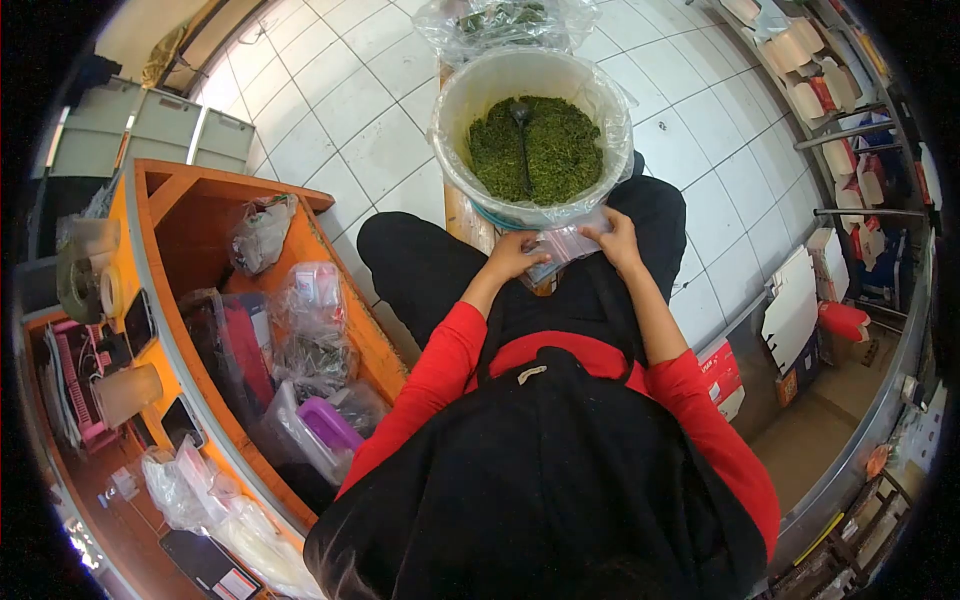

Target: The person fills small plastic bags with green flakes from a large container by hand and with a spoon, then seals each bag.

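Between my two hands is a clear plastic bag (566,246), held low over my lap in front of the bucket. My left hand (514,258) is closed on the bag's left side. The fingers of my right hand (616,240) pinch its upper right edge. Just beyond them stands a round bucket (447,150) lined with clear plastic. Loose, finely cut green leaves (560,150) fill its lower part. A black spoon (522,140) lies on the leaves, its bowl end toward the far side.
Behind the bucket lies another clear plastic bag (505,18) with green contents. An orange wooden shelf unit (330,290) with bagged goods stands on my left. To my right are a metal rack (860,212) and cardboard boxes (790,310). White tiles (360,110) cover the floor.
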`<state>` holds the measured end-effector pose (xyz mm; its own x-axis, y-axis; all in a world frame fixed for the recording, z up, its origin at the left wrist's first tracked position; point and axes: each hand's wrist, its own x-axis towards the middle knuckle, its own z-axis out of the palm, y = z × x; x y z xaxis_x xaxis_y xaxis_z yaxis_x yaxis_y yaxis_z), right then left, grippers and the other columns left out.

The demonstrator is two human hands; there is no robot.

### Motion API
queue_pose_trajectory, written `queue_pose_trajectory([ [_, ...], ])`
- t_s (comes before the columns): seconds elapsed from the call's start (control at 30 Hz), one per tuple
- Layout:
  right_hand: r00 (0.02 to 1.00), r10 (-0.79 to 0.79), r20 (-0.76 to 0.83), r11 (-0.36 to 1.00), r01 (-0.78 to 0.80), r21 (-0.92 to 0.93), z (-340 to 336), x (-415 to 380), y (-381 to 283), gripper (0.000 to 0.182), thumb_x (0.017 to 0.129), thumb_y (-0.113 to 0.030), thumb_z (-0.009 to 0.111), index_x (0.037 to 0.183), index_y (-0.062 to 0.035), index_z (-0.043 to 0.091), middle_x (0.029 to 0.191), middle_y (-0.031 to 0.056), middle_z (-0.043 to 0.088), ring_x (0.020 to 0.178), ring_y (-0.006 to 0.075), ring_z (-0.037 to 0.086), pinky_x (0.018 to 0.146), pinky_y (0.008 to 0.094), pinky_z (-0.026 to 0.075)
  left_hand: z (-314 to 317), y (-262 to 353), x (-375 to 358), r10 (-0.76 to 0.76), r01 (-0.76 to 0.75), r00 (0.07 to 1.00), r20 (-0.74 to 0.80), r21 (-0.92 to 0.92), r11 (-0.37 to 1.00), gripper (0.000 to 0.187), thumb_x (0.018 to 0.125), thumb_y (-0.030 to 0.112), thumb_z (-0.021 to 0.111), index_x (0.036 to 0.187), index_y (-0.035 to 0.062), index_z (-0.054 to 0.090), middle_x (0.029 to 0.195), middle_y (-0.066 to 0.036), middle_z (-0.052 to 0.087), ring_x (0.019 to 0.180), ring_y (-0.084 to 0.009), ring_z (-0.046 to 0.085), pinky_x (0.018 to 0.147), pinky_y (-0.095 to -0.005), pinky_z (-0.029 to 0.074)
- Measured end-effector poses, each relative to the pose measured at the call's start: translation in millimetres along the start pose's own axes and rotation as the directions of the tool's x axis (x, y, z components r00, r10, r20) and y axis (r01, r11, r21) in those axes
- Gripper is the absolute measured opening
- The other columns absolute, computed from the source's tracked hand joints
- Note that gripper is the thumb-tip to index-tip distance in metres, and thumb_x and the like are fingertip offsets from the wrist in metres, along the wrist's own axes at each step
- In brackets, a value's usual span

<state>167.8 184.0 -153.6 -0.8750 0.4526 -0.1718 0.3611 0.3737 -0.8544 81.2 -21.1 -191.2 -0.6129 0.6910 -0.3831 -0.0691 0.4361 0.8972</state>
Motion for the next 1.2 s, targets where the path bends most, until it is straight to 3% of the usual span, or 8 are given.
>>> queue_pose_trajectory([
  [0.07, 0.984, 0.062, 0.166, 0.993, -0.044, -0.106, 1.6, 4.2, 2.1, 0.041, 0.072, -0.012, 0.077, 0.105, 0.0003, 0.056, 0.100, 0.0181, 0.064, 0.093, 0.0300, 0.063, 0.081, 0.0356, 0.048, 2.6, -8.8, 3.8, -0.005, 0.004, 1.000, -0.008, -0.040, 0.999, 0.059, 0.071, 0.022, 0.079, 0.120, -0.0023, 0.055, 0.108, -0.016, 0.064, 0.098, -0.0238, 0.062, 0.085, -0.0336, 0.049],
  [0.1, 0.963, -0.229, 0.143, 0.962, 0.246, -0.117, 9.6, 2.8, 2.6, 0.050, 0.072, -0.014, 0.076, 0.114, 0.0005, 0.052, 0.096, 0.0189, 0.063, 0.093, 0.0354, 0.062, 0.080, 0.0373, 0.048, 2.0, -8.1, 5.2, -0.026, 0.028, 1.000, 0.016, -0.103, 0.994, 0.064, 0.072, 0.024, 0.079, 0.124, -0.0026, 0.052, 0.111, -0.016, 0.062, 0.099, -0.0241, 0.061, 0.086, -0.0339, 0.048],
  [0.2, 0.921, -0.384, -0.067, 0.806, 0.299, -0.511, 21.2, -7.0, -5.9, 0.062, 0.070, -0.010, 0.076, 0.123, 0.0006, 0.045, 0.091, 0.0182, 0.061, 0.090, 0.0360, 0.061, 0.078, 0.0392, 0.048, -2.6, -0.2, 3.9, -0.101, 0.126, 0.987, 0.123, -0.217, 0.968, 0.072, 0.074, 0.029, 0.077, 0.131, -0.0026, 0.045, 0.120, -0.017, 0.057, 0.106, -0.0237, 0.057, 0.091, -0.0344, 0.044],
  [0.43, 0.998, -0.053, -0.023, 0.997, 0.055, 0.055, 29.8, -6.7, -13.1, 0.049, 0.064, -0.003, 0.077, 0.109, -0.0012, 0.058, 0.092, 0.0154, 0.061, 0.089, 0.0308, 0.063, 0.075, 0.0362, 0.049, -3.2, 19.3, 2.7, 0.067, 0.297, 0.909, 0.410, -0.754, 0.587, 0.063, 0.092, 0.035, 0.057, 0.138, -0.0002, 0.033, 0.139, -0.012, 0.040, 0.129, -0.0207, 0.036, 0.106, -0.0358, 0.030],
  [0.53, 0.998, 0.068, 0.001, 0.998, -0.068, -0.002, 23.6, -11.1, -26.5, 0.029, 0.063, -0.006, 0.078, 0.089, -0.0029, 0.067, 0.094, 0.0134, 0.062, 0.091, 0.0292, 0.063, 0.075, 0.0359, 0.049, -0.4, 20.2, 0.1, 0.033, 0.313, 0.915, 0.403, -0.758, 0.572, 0.058, 0.097, 0.034, 0.047, 0.141, 0.0027, 0.026, 0.141, -0.009, 0.037, 0.130, -0.0208, 0.035, 0.108, -0.0355, 0.027],
  [0.73, 0.897, -0.426, -0.121, 0.830, 0.334, -0.447, 18.0, -19.1, -40.2, 0.015, 0.061, -0.006, 0.076, 0.070, -0.0048, 0.065, 0.084, 0.0084, 0.059, 0.087, 0.0278, 0.061, 0.072, 0.0392, 0.048, -1.2, 40.9, -6.9, -0.183, 0.407, 0.902, 0.392, -0.624, 0.667, 0.062, 0.098, 0.046, 0.036, 0.145, 0.0096, 0.018, 0.143, -0.007, 0.033, 0.131, -0.0201, 0.033, 0.108, -0.0361, 0.027],
  [1.03, 0.893, -0.411, -0.186, 0.910, 0.413, -0.026, 24.4, -17.1, -22.7, 0.023, 0.063, 0.004, 0.072, 0.085, -0.0023, 0.065, 0.082, 0.0079, 0.057, 0.070, 0.0252, 0.062, 0.058, 0.0327, 0.049, -2.8, 43.5, -9.6, -0.261, 0.433, 0.884, 0.388, -0.468, 0.770, 0.066, 0.098, 0.050, 0.033, 0.147, 0.0094, 0.017, 0.147, -0.010, 0.029, 0.130, -0.0211, 0.036, 0.104, -0.0356, 0.034],
  [1.2, 0.887, -0.457, -0.072, 0.871, 0.430, -0.238, 16.9, -21.7, -28.8, 0.016, 0.065, -0.001, 0.073, 0.080, -0.0035, 0.066, 0.083, 0.0072, 0.059, 0.069, 0.0226, 0.062, 0.057, 0.0322, 0.049, -3.9, 40.1, -4.6, -0.213, 0.406, 0.892, 0.399, -0.497, 0.767, 0.069, 0.095, 0.046, 0.044, 0.145, 0.0042, 0.022, 0.145, -0.011, 0.032, 0.132, -0.0210, 0.034, 0.106, -0.0339, 0.030],
])
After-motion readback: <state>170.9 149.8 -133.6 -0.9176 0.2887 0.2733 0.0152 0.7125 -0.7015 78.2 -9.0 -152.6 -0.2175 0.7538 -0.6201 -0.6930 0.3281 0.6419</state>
